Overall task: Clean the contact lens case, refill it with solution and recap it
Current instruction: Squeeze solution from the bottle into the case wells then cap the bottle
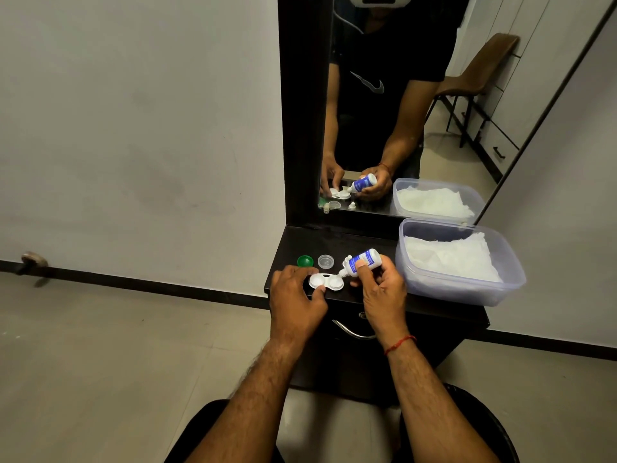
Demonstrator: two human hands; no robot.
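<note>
Dark dresser top (pixel 340 243) (mirror (pixel 400 111) behind), white walls (pixel 133 128), beige floor (pixel 100 345)

We've got a glossy dark wood-look bench (pixel 337 243), a smooth white plastic lens case (pixel 326 281), shiny green plastic cap (pixel 304 261), clear plastic cap (pixel 326 261), a translucent frosted plastic tub (pixel 467 292) of crinkly white tissue paper (pixel 450 259), and a polished metal drawer handle (pixel 350 331).

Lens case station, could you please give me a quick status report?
Left hand steadying lens case; right hand tipping solution bottle, nozzle at right well. Both caps off, behind case. Nothing obstructing.
</note>
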